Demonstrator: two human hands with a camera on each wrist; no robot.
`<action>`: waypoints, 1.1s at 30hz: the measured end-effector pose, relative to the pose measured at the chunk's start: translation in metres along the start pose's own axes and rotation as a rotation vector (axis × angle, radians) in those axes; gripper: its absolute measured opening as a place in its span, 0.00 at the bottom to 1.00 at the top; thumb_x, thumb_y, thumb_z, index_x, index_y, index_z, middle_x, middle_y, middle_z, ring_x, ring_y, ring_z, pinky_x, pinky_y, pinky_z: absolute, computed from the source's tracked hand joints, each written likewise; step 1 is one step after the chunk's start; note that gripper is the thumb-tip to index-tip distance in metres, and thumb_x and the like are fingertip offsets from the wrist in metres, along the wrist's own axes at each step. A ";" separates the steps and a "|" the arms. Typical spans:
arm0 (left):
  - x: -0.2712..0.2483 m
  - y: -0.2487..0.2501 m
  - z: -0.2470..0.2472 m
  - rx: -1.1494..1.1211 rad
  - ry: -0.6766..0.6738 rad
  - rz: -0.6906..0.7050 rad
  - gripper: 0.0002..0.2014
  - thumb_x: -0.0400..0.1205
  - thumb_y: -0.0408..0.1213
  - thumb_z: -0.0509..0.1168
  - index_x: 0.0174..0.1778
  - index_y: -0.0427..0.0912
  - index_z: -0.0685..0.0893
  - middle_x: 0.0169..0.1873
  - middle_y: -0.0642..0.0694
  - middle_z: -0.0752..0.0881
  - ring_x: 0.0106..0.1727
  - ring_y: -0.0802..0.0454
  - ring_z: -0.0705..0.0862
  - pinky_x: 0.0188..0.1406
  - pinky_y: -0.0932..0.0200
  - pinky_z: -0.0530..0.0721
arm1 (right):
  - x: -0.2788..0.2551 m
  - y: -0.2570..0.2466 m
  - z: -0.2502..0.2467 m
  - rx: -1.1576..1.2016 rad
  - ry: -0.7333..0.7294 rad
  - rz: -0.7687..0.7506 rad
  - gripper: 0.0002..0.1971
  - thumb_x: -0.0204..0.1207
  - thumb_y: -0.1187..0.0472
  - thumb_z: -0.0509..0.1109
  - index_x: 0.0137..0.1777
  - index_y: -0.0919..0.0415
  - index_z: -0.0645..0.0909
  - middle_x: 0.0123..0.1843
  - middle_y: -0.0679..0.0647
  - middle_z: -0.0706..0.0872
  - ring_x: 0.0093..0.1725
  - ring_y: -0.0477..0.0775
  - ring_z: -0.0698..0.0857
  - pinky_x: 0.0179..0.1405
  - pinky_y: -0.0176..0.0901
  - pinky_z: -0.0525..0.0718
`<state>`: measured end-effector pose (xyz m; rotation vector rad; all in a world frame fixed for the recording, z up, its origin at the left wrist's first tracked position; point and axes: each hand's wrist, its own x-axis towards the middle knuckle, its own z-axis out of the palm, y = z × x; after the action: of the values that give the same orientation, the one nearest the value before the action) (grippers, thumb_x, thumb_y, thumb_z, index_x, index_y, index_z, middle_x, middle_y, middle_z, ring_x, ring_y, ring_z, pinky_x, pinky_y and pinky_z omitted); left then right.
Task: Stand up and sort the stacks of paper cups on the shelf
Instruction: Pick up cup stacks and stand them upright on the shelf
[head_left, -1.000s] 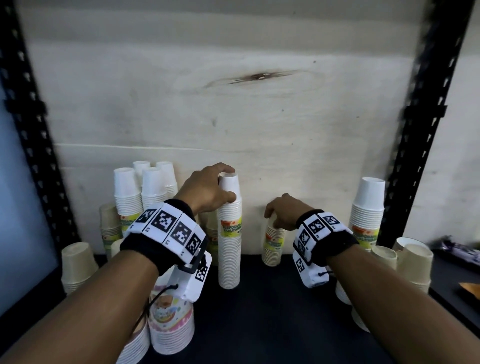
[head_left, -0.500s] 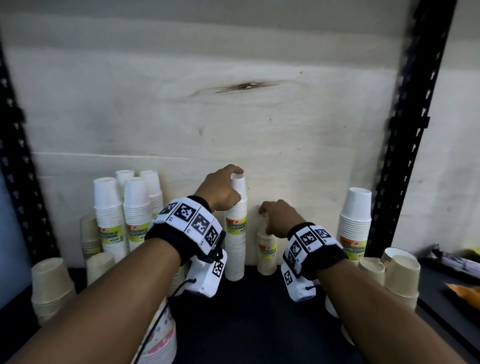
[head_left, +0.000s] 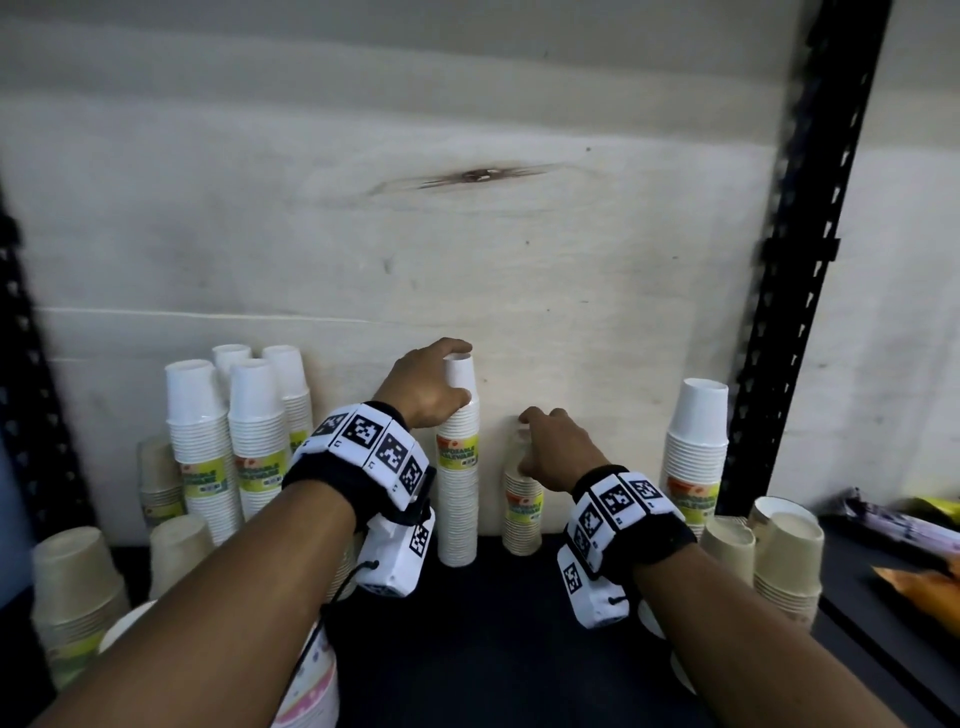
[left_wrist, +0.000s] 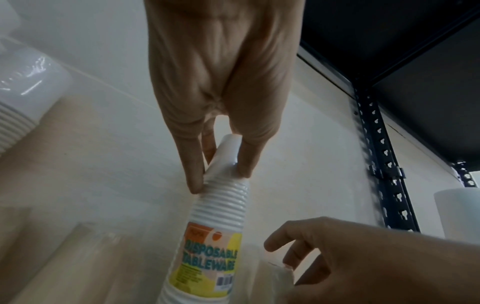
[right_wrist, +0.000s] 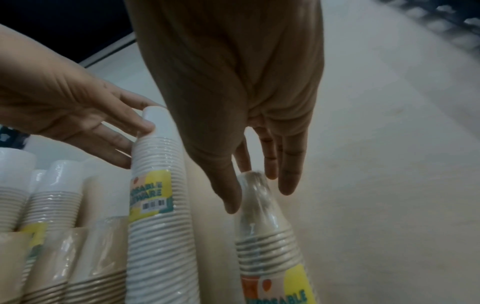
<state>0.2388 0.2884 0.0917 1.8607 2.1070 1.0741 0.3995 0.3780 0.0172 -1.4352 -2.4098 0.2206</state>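
Observation:
A tall stack of white paper cups (head_left: 457, 509) with a yellow label stands upright on the black shelf (head_left: 493, 634), near the back panel. My left hand (head_left: 457, 384) grips its top cup between thumb and fingers, which the left wrist view shows clearly on the white stack (left_wrist: 215, 236). Just to the right stands a shorter, plastic-wrapped stack of brown cups (head_left: 522, 525). My right hand (head_left: 524, 441) holds the top of it. In the right wrist view the thumb and fingers (right_wrist: 231, 205) lie around the wrapped top of the brown stack (right_wrist: 267, 246).
Several white stacks (head_left: 254, 431) stand at the back left, with brown stacks (head_left: 78, 587) in front. Another white stack (head_left: 693, 452) and brown cups (head_left: 784, 551) stand at the right by a black upright (head_left: 789, 291). Patterned cups (head_left: 311, 686) sit near the front left.
Both hands keep their holds on the same two stacks. My view has drawn back and swung a little, so the stacks and hands look smaller and farther off.

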 end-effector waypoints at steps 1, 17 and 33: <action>0.000 0.000 0.001 0.011 0.006 0.009 0.30 0.78 0.34 0.70 0.77 0.51 0.71 0.73 0.48 0.77 0.71 0.47 0.76 0.65 0.58 0.75 | -0.004 -0.001 -0.002 -0.003 0.004 -0.005 0.27 0.76 0.62 0.70 0.75 0.58 0.69 0.68 0.62 0.72 0.61 0.68 0.81 0.59 0.52 0.82; -0.038 0.044 0.005 0.157 0.145 0.088 0.14 0.77 0.49 0.70 0.56 0.51 0.82 0.54 0.50 0.84 0.57 0.48 0.83 0.58 0.52 0.81 | -0.116 0.015 -0.092 -0.097 -0.018 -0.093 0.13 0.75 0.41 0.71 0.50 0.49 0.85 0.49 0.45 0.85 0.53 0.50 0.84 0.56 0.48 0.83; -0.024 0.056 0.159 0.333 -0.373 0.176 0.24 0.76 0.47 0.72 0.68 0.50 0.78 0.65 0.49 0.82 0.63 0.50 0.81 0.63 0.52 0.81 | -0.159 0.094 -0.078 -0.068 0.127 -0.115 0.10 0.73 0.41 0.70 0.40 0.45 0.79 0.43 0.43 0.83 0.45 0.47 0.82 0.50 0.54 0.84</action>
<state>0.3744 0.3321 -0.0019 2.2178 2.0189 0.3654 0.5747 0.2816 0.0308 -1.2921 -2.4065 0.0189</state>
